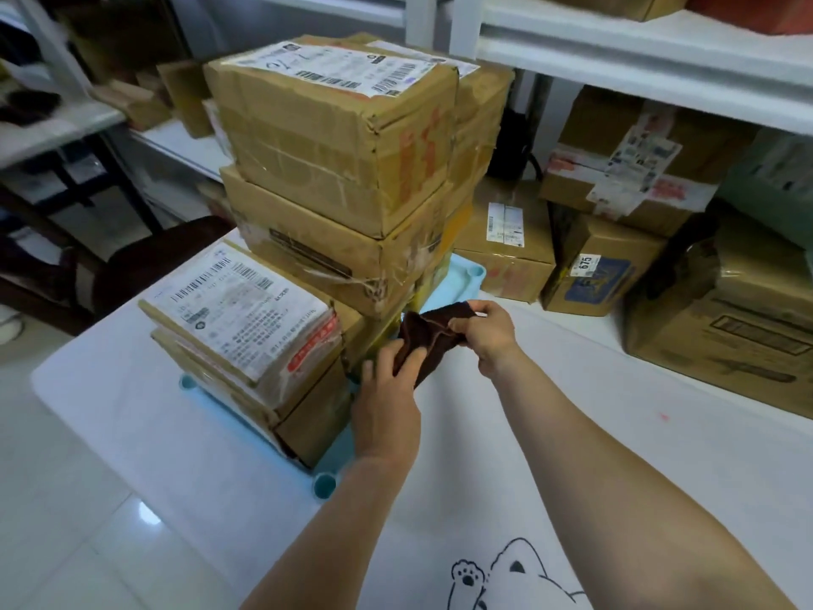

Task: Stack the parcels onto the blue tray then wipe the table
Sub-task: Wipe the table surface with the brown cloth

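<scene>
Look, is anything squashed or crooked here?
Yes. The top parcel is dented and crumpled along its front corner. The labelled parcel at left sits askew, overhanging the box beneath. Nothing looks spilled.

At the right of the frame I see a white shelf rack (pixel 638 59), its lower level crowded with cardboard: a flat box (pixel 506 244) with a white label, just beside it a box with a 675 sticker (pixel 594 275), above that a box plastered with labels (pixel 629 178), and at the far right a large carton (pixel 726 328) (its print is too blurred to read). At mid left a dark chair (pixel 145 261) stands on the glossy tiled floor (pixel 66 521). Small brown boxes (pixel 145 99) sit on a shelf at upper left.
</scene>
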A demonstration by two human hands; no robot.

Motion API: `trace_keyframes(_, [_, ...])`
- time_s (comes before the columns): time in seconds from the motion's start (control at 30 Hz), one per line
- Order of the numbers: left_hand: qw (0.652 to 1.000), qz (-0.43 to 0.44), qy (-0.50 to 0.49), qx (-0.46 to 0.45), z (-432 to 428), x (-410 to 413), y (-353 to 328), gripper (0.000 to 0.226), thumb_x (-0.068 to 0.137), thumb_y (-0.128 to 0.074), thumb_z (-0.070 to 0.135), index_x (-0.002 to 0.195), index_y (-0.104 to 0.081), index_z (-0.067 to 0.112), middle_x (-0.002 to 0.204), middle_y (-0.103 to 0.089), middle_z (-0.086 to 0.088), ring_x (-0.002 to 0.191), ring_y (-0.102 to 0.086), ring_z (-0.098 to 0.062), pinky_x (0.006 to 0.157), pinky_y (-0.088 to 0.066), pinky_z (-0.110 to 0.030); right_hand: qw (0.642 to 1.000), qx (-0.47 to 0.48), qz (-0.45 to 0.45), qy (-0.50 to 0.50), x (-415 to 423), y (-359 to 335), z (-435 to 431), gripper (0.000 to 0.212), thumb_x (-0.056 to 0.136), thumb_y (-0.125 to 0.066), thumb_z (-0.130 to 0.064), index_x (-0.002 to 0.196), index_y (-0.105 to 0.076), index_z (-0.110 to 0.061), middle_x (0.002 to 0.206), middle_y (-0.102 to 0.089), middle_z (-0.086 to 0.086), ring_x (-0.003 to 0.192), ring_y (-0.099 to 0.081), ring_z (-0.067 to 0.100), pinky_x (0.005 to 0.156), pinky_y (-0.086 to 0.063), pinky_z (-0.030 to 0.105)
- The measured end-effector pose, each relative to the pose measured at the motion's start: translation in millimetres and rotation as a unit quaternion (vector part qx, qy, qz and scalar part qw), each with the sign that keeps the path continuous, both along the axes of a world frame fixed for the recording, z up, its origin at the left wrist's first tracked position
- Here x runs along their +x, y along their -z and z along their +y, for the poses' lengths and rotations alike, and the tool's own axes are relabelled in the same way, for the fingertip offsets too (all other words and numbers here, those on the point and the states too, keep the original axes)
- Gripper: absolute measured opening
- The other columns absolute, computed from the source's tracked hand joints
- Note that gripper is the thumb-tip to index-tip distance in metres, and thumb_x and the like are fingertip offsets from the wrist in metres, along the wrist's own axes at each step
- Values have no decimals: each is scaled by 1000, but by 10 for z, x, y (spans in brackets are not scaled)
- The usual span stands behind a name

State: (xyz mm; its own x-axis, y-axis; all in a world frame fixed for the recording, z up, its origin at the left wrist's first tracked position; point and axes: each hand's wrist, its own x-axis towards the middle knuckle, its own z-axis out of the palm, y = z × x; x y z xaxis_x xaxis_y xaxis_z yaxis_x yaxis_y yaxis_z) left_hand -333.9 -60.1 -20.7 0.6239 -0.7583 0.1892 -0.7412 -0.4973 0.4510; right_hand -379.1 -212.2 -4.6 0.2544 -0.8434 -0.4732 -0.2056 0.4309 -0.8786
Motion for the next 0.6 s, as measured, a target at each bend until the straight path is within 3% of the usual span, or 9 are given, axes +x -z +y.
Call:
trace_keyframes(0.07, [999, -39, 9, 35, -2, 29, 68, 60, 81, -62, -3, 135, -51, 21, 140, -45, 1, 115, -47, -24, 81, -51, -30, 998, -49, 31, -15, 111, 84, -26, 37, 78, -63, 11, 104, -55, -13, 112, -62, 17, 90, -62, 28, 76, -54, 33])
trace_keyframes(0.2, [987, -138, 23, 77, -64, 118, 155, 57, 49, -86, 3, 104, -71, 12, 107, -67, -4, 78, -59, -24, 54, -53, -29, 979, -168, 99, -61, 262, 185, -45, 38, 79, -66, 4, 115, -58, -8, 105, -57, 7, 91, -58, 21, 88, -50, 32])
trace_keyframes(0.3, [973, -206, 24, 105, -112, 159, 191, 39, 56, -84, 15, 93, -72, 13, 89, -62, -3, 78, -46, -23, 61, -50, -34, 964, -223, 129, -73, 361, 225, -5, 37, 82, -64, 0, 116, -57, -13, 103, -53, -2, 90, -51, 15, 87, -45, 29])
trace_keyframes(0.4, [955, -244, 36, 163, -135, 176, 155, 23, 61, -79, 22, 82, -69, 15, 79, -56, -3, 78, -48, -21, 67, -47, -35, 948, -257, 165, -93, 432, 266, 28, 24, 82, -60, -3, 100, -54, -17, 93, -60, -4, 81, -53, 18, 73, -41, 28])
trace_keyframes(0.5, [954, -233, 67, 177, -151, 218, 150, 29, 54, -84, 22, 77, -68, 16, 69, -56, -5, 67, -53, -20, 57, -47, -33, 882, -351, 281, -144, 450, 298, 19, 18, 83, -62, -11, 96, -53, -18, 100, -60, 2, 90, -53, 24, 75, -38, 31])
trace_keyframes(0.6, [952, -214, 73, 204, -167, 222, 157, 41, 64, -77, 26, 103, -68, 17, 79, -61, -6, 73, -55, -20, 58, -47, -31, 797, -456, 359, -167, 448, 324, 4, 19, 86, -61, -25, 101, -60, -13, 105, -54, 7, 99, -47, 28, 77, -32, 33])
